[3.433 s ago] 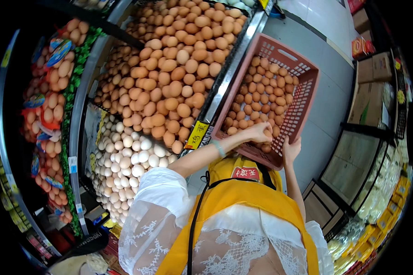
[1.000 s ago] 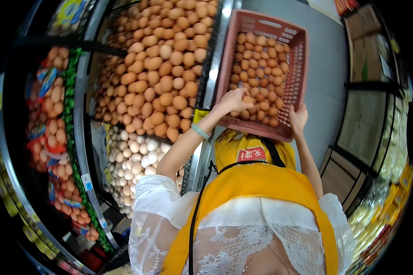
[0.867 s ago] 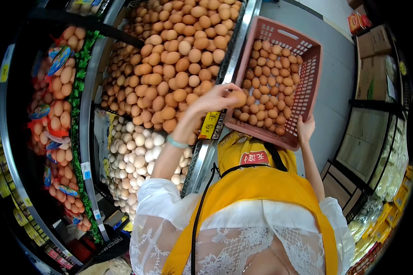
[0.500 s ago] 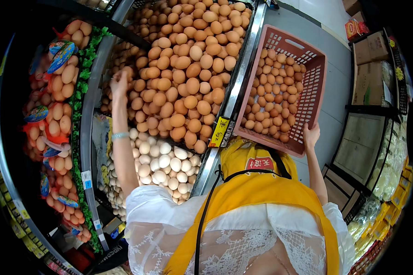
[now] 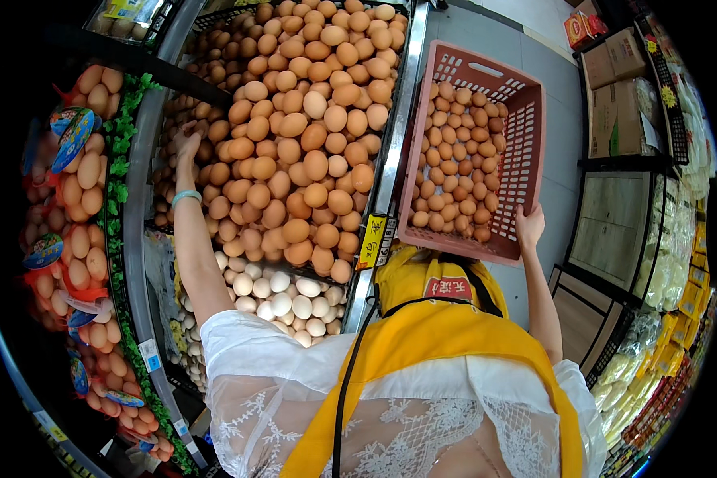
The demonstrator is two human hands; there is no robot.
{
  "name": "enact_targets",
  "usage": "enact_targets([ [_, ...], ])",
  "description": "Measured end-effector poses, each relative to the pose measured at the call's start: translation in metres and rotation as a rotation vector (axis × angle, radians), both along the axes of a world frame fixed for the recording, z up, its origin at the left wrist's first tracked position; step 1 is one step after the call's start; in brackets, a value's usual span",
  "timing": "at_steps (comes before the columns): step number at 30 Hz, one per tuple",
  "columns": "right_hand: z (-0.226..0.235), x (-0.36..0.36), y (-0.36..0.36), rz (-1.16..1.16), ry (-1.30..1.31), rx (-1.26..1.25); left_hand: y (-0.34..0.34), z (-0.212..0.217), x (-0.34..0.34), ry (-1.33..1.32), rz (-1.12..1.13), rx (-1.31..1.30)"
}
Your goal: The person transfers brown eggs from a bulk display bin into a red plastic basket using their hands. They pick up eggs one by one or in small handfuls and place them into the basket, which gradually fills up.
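Note:
My left hand [image 5: 187,142] reaches over the left side of a big heap of brown eggs [image 5: 295,127], in the shadowed part. Its fingers are bent down at the eggs there; what they hold, if anything, is hidden. My right hand [image 5: 530,227] is closed on the near right corner of a reddish-brown plastic basket [image 5: 526,143] with slotted walls. Brown eggs [image 5: 458,155] lie inside it, mostly along its left and middle. Paler eggs [image 5: 283,299] fill a section nearer me, below my left forearm.
A metal edge [image 5: 394,135] runs between the egg display and the basket, with a yellow price sign [image 5: 372,241] on it. Netted eggs [image 5: 80,191] hang at the left beside green plastic leaves [image 5: 119,167]. Cardboard boxes [image 5: 613,111] and shelves of bagged goods [image 5: 657,247] stand at the right.
My left hand has moved left and slightly nearer, from above the heap down to the eggs at its left side. The whole view has shifted a little; my right hand still grips the basket.

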State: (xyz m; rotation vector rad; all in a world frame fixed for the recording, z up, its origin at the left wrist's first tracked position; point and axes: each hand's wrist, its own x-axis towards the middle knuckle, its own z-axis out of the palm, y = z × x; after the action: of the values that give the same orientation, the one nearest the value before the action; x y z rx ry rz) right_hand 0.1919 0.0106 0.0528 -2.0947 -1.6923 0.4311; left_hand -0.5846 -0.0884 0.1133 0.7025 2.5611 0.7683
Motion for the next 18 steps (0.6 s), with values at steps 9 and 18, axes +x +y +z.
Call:
enact_targets([
  [9,-0.009,-0.002,0.009,0.072,0.047,0.009,-0.034,-0.002,-0.035,0.162,0.137,0.088],
  [18,-0.010,0.005,0.003,-0.050,0.052,-0.058,0.069,0.087,0.316,0.460,-0.343,0.900],
])
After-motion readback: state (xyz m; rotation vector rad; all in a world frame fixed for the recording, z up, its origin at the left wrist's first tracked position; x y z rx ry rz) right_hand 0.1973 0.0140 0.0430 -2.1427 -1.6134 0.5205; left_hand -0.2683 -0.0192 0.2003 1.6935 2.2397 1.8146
